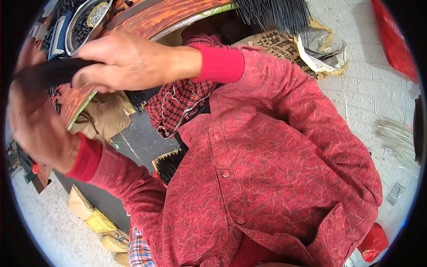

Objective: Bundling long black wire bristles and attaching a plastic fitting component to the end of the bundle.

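Note:
My right hand (118,60) is closed around one end of a dark, elongated thing (55,73), thumb and fingers pressed on it. Motion blur hides what kind of thing it is. At its other end is my left hand (40,129), which touches or overlaps it. Its fingers are smeared, so I cannot tell whether they grip. Both hands are above the near edge of a wood-patterned table (149,22). Behind them stands a metal tray (71,38) of small black parts.
A small dish of shiny bits (97,15) sits in the tray. At the top is a bundle of thin black rods (275,15) near a torn printed sack (278,44). Red-and-black checked cloth (173,107) hangs below my right wrist. Pale thin strands (396,138) lie on the right.

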Available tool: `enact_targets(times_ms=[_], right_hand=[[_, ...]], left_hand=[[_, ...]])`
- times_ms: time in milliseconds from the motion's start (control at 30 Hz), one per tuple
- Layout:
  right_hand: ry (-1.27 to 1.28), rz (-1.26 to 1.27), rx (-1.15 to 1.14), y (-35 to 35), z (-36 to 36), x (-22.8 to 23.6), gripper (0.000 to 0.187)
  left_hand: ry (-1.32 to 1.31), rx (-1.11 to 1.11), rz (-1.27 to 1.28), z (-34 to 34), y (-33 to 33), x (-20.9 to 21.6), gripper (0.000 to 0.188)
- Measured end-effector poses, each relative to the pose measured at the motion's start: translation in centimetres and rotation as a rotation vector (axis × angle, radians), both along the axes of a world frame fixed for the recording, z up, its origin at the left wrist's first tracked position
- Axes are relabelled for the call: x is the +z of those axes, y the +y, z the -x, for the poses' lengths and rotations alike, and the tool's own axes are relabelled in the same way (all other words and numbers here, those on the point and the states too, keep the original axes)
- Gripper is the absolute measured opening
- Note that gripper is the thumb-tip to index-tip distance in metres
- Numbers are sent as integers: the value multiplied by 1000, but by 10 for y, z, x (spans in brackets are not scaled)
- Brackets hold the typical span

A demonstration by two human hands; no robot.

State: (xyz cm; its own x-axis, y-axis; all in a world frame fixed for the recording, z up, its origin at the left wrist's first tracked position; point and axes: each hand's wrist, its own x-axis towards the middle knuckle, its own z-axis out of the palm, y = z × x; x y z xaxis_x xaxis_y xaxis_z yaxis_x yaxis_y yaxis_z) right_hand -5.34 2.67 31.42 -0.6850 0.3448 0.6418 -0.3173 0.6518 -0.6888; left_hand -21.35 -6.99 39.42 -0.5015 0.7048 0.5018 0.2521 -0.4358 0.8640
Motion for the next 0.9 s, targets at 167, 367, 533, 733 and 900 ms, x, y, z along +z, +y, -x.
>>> enact_targets(times_ms=[167, 367, 533, 733, 900], right_hand=[[-146, 726, 57, -20, -52, -60, 27], [-81, 766, 40, -32, -47, -42, 26], [-70, 909, 26, -34, -62, -104, 18], [-139, 988, 199, 2, -65, -110, 26], [-144, 819, 333, 34, -63, -92, 35]], left_hand=[[-172, -204, 156, -43, 25, -66, 37], [-153, -250, 173, -56, 24, -30, 33], [-180, -353, 312, -68, 38, -75, 26], [-245, -408, 396, -57, 62, -81, 29], [-184, -390, 391, -51, 73, -80, 33]])
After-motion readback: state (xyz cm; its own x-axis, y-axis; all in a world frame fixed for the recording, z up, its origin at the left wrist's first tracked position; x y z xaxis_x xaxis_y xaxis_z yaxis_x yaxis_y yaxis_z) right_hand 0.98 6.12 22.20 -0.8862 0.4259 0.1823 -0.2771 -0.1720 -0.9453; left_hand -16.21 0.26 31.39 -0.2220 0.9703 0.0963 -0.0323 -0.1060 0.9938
